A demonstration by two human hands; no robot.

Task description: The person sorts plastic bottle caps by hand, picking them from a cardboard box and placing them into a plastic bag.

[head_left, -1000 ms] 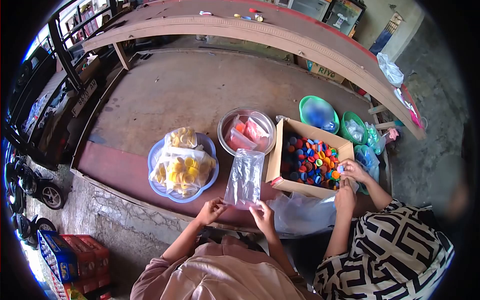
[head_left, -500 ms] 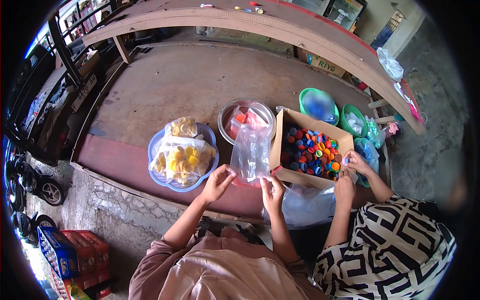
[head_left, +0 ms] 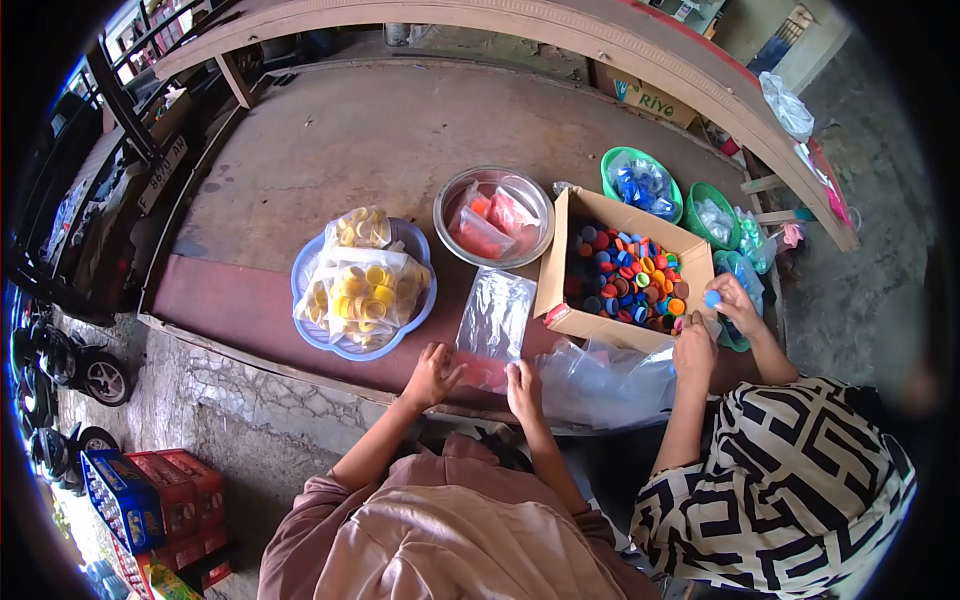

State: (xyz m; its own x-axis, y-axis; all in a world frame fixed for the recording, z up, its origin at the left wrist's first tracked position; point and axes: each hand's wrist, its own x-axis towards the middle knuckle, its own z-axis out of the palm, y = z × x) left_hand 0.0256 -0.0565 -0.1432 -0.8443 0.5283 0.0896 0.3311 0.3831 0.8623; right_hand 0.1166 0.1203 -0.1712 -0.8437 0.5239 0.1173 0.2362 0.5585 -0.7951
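A clear plastic bag [head_left: 494,310] lies flat before me, its near end reddish where my hands are. My left hand [head_left: 432,378] pinches the near left corner, fingers closed. At the near right corner my right hand [head_left: 524,390] grips the same bag between thumb and fingers. Just beyond it stands a metal bowl [head_left: 451,236] holding several clear packets with red contents [head_left: 482,237]. Left of the bag is a blue plastic basket [head_left: 303,285] with bags of yellow caps [head_left: 362,295]. More clear plastic bags [head_left: 615,385] are spread to the right of my right hand.
An open cardboard box [head_left: 600,329] of colourful bottle caps [head_left: 630,275] stands on the right. A co-worker's hands [head_left: 715,325] are at its near right corner, one holding a blue cap. Green baskets [head_left: 679,200] with bagged caps stand behind. A wooden beam [head_left: 450,38] spans the far side.
The bag has come down from over the bowl toward me and now lies flatter, uncovering the red packets. The co-worker's right hand has moved slightly right with a blue cap.
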